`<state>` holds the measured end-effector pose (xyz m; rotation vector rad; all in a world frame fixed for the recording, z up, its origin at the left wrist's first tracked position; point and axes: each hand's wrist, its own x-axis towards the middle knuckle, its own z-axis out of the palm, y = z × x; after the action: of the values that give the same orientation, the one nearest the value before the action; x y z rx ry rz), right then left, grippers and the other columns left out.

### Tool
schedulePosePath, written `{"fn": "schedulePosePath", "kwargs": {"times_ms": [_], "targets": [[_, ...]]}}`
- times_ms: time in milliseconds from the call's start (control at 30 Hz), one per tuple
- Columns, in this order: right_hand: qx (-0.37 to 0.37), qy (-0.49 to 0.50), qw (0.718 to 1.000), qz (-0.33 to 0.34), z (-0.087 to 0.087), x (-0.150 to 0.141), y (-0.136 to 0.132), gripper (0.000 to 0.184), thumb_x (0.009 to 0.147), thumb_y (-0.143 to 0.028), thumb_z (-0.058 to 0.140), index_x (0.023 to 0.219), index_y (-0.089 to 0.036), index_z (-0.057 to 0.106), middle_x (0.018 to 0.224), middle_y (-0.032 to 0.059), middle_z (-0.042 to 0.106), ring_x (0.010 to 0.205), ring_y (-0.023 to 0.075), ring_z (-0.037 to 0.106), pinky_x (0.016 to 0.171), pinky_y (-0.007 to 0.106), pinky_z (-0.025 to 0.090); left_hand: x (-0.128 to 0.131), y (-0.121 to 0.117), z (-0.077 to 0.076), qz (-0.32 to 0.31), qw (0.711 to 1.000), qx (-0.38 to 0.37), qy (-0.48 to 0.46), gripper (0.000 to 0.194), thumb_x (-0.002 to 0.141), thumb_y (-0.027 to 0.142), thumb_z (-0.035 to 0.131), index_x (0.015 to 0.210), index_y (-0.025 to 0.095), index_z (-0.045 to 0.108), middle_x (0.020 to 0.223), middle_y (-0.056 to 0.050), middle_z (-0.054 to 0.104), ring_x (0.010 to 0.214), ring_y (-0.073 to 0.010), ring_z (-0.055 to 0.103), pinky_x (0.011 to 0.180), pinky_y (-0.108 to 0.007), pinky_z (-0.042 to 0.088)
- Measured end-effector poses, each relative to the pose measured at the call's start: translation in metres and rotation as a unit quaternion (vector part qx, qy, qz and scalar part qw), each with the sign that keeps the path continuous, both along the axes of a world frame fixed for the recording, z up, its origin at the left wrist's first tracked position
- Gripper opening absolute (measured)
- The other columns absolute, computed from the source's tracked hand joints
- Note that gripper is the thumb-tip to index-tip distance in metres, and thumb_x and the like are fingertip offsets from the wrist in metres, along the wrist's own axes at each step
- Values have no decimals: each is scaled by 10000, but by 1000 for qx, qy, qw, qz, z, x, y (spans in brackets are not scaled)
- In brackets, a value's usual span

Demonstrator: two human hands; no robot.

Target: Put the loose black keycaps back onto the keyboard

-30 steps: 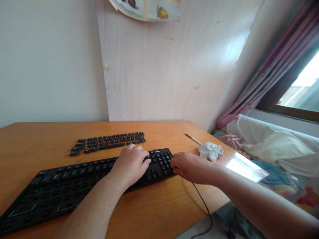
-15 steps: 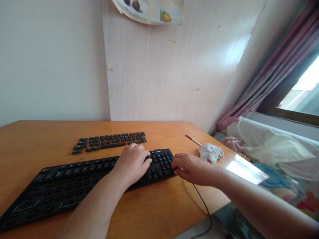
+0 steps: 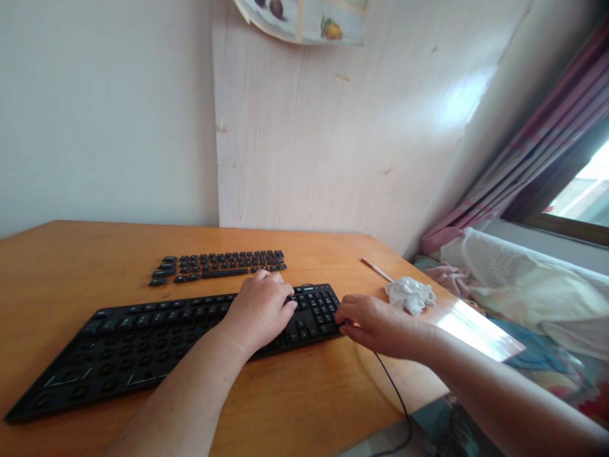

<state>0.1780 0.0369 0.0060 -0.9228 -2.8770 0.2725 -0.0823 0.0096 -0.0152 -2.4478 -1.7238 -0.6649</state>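
Observation:
A black keyboard [image 3: 137,346] lies slantwise on the wooden table [image 3: 304,393]. Much of its main block shows bare round sockets, while the number pad at its right end carries keys. My left hand [image 3: 264,304] rests over the keyboard between the main block and the number pad, thumb and forefinger closed together; what they hold, if anything, is hidden. At the right edge of the keyboard, my right hand [image 3: 368,320] pinches a small dark thing too small to name. Loose black keycaps [image 3: 228,262] lie in rows behind the keyboard.
To the right sit a crumpled white tissue [image 3: 410,294] and a thin pen-like stick [image 3: 377,270]. A black cable [image 3: 397,393] hangs over the table's front edge. A bed with bedding [image 3: 518,273] stands beyond the table's right side.
The whole view has shifted slightly, so everything appears a little farther right. Both hands keep nearly the same places at the keyboard.

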Motion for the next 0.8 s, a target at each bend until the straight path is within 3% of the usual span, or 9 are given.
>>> {"fn": "schedulePosePath", "kwargs": {"times_ms": [567, 800], "targets": [[-7, 18, 999, 36, 1, -3, 1, 147, 889, -122, 546, 799, -175, 649, 823, 32, 599, 814, 147, 553, 716, 251, 413, -1, 0, 1, 2, 1000, -5, -5, 229, 870, 337, 571, 945, 227, 758, 948, -97, 677, 977, -273, 558, 879, -404, 436], [55, 69, 995, -46, 3, 11, -16, 212, 894, -130, 515, 965, -189, 706, 835, 42, 591, 780, 152, 556, 690, 272, 403, -4, 1, 1, -2, 1000, 2, -10, 231, 869, 339, 568, 950, 238, 759, 950, -92, 681, 984, -268, 552, 902, -407, 429]]}}
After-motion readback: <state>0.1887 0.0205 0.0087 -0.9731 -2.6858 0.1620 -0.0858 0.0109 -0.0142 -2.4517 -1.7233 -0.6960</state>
